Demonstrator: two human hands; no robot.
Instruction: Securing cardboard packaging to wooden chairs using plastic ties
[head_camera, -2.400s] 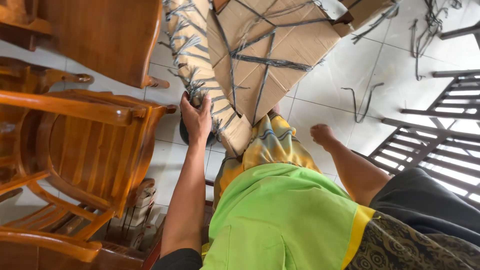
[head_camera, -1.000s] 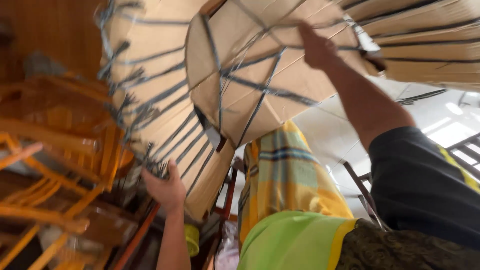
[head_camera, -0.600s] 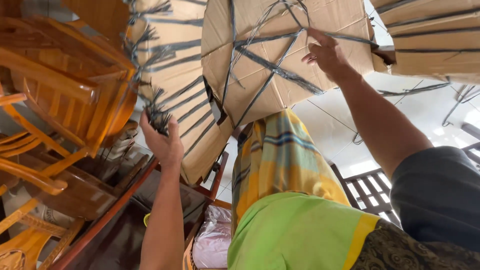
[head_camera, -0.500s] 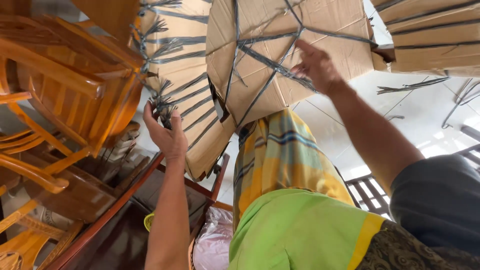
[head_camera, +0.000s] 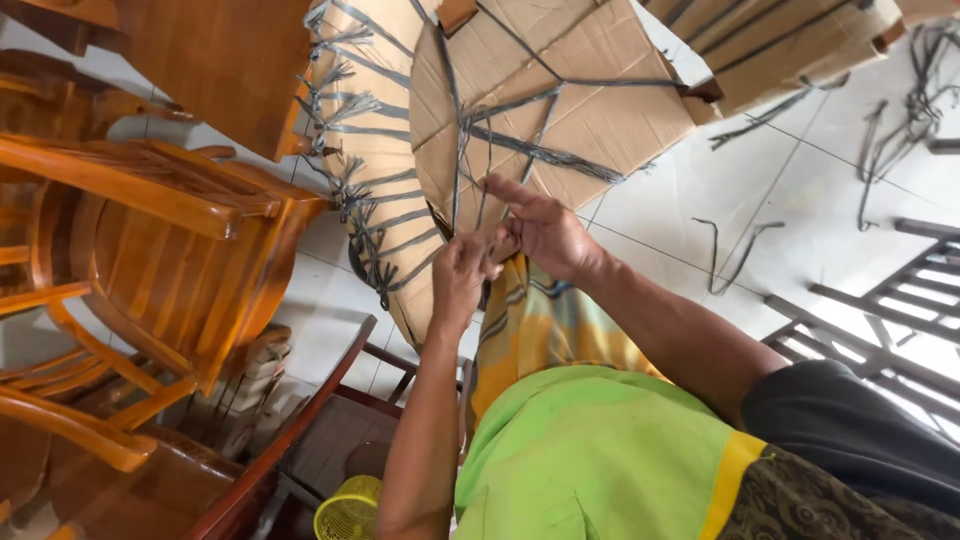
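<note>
Cardboard-wrapped bundle (head_camera: 540, 110) bound in grey straps (head_camera: 545, 150) rests above a wooden chair (head_camera: 150, 240), within easy reach. Left hand (head_camera: 462, 272) pinches a strap at the bundle's lower edge; right hand (head_camera: 540, 230), fingers half curled, touches strands beside it. Half a second ago the hands were apart, the right one higher.

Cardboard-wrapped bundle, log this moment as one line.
left hand: pinching grey strap | right hand: fingers on strap | cardboard-wrapped bundle: tied | wooden chair: beside
</note>
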